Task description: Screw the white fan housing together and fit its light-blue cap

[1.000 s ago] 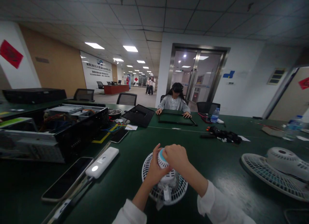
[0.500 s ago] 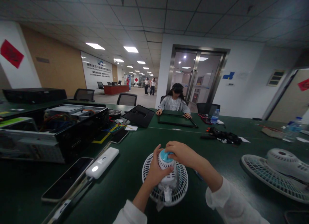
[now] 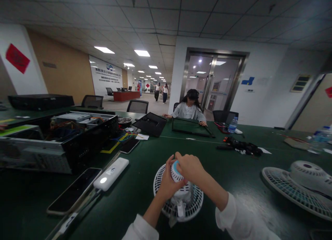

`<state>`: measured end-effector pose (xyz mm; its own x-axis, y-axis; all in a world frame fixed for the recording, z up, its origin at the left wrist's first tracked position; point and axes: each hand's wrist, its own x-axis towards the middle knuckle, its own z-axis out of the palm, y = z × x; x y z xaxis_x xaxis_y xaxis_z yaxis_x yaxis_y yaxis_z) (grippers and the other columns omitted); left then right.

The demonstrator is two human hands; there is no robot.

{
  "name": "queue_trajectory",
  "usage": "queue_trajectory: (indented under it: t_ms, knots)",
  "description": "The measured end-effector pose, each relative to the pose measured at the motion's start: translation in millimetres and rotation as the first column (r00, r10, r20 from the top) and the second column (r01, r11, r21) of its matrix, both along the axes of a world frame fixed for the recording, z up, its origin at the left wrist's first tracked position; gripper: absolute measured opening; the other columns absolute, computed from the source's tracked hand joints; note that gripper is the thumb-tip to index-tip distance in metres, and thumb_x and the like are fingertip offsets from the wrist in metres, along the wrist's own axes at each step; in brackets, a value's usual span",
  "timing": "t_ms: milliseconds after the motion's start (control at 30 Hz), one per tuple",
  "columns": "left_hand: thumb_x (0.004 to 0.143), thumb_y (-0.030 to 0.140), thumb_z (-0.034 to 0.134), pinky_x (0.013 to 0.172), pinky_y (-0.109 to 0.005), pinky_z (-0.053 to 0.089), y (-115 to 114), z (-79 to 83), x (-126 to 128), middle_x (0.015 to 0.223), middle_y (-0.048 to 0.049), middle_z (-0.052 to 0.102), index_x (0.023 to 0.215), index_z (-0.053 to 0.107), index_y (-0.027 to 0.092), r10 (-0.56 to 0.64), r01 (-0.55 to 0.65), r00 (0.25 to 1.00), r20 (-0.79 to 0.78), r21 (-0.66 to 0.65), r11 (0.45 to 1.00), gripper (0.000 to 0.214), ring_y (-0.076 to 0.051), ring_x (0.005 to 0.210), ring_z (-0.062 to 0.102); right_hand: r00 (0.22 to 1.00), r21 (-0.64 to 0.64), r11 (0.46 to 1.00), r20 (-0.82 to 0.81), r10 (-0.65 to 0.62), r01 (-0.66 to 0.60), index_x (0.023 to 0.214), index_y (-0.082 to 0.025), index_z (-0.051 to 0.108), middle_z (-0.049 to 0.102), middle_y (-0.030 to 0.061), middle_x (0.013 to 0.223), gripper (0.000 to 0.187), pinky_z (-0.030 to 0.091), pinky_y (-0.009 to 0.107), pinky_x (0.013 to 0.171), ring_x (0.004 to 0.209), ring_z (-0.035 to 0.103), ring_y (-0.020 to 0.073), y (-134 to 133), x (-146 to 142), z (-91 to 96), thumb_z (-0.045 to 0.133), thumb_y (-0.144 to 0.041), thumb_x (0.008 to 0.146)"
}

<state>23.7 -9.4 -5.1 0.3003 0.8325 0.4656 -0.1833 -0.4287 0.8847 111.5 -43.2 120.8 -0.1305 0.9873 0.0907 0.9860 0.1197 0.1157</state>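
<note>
A small white fan rests grille-down on the green table in front of me, its motor housing pointing up. My left hand is wrapped around the upper housing from the left, thumb across its near side. On top sits a light-blue knob, mostly covered by my right hand, whose fingers are closed on it. Those fingertips are partly hidden behind the hand. The lower housing and a white tab show below my hands.
Left are a power bank, phones and an opened black computer case. Another white fan lies right. Across the table, a person handles a black frame; a cable bundle and bottle lie nearby.
My right hand has rotated over the knob, covering more of it, and its forearm has swung inward. My left hand keeps its hold. The person opposite has moved one hand off the frame.
</note>
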Motion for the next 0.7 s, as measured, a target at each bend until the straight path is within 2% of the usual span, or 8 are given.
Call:
queue_trajectory:
  t_ms: [133, 300, 467, 567, 700]
  knots:
    - [0.06, 0.026, 0.076, 0.101, -0.042, 0.033, 0, 0.7, -1, 0.121, -0.0069, 0.049, 0.131, 0.025, 0.023, 0.001, -0.001, 1.0, -0.004, -0.011, 1.0, 0.087, -0.026, 0.113, 0.049, 0.998, 0.025, 0.999, -0.046, -0.043, 0.044, 0.105, -0.011, 0.053, 0.066, 0.0173, 0.086, 0.026, 0.044, 0.035, 0.064, 0.081, 0.064, 0.0286, 2, 0, -6.5, 0.036, -0.018, 0.087]
    - [0.061, 0.026, 0.075, 0.099, -0.042, 0.035, 2, -3.6, -1, 0.122, -0.0078, 0.048, 0.132, 0.023, 0.023, -0.005, 0.004, 1.0, -0.02, -0.014, 1.0, 0.088, -0.026, 0.11, 0.051, 0.977, -0.034, 0.987, -0.154, 0.149, -0.156, 0.097, -0.018, 0.062, 0.066, 0.0074, 0.092, 0.025, 0.043, 0.027, 0.073, 0.086, 0.061, 0.0183, -1, 23, 4.6, 0.039, -0.02, 0.087]
    - [0.062, 0.025, 0.075, 0.099, -0.041, 0.034, 2, -4.1, -1, 0.121, -0.0081, 0.048, 0.132, 0.023, 0.022, -0.001, 0.001, 1.0, -0.016, -0.004, 1.0, 0.088, -0.026, 0.111, 0.05, 0.917, -0.082, 0.934, -0.241, 0.319, -0.347, 0.106, -0.022, 0.063, 0.062, 0.0046, 0.102, 0.032, 0.04, 0.024, 0.082, 0.094, 0.057, 0.0147, 0, 43, 14.8, 0.052, -0.012, 0.078]
    - [0.062, 0.024, 0.075, 0.099, -0.042, 0.034, 1, -3.1, 0, 0.122, -0.0094, 0.048, 0.132, 0.023, 0.021, -0.017, 0.016, 1.0, -0.008, -0.018, 1.0, 0.088, -0.026, 0.112, 0.05, 0.89, -0.085, 0.912, -0.271, 0.367, -0.402, 0.106, -0.02, 0.064, 0.061, 0.0059, 0.105, 0.031, 0.04, 0.027, 0.085, 0.096, 0.056, 0.0167, 4, 48, 13.5, 0.058, -0.014, 0.076]
    - [0.062, 0.026, 0.075, 0.098, -0.042, 0.035, 2, -2.9, 1, 0.122, -0.0094, 0.047, 0.132, 0.022, 0.021, -0.032, 0.033, 0.999, 0.012, -0.032, 0.999, 0.088, -0.027, 0.111, 0.05, 0.891, -0.079, 0.908, -0.248, 0.381, -0.411, 0.101, -0.02, 0.065, 0.061, 0.0044, 0.106, 0.027, 0.039, 0.028, 0.087, 0.098, 0.055, 0.0171, 9, 48, 9.8, 0.061, -0.016, 0.075]
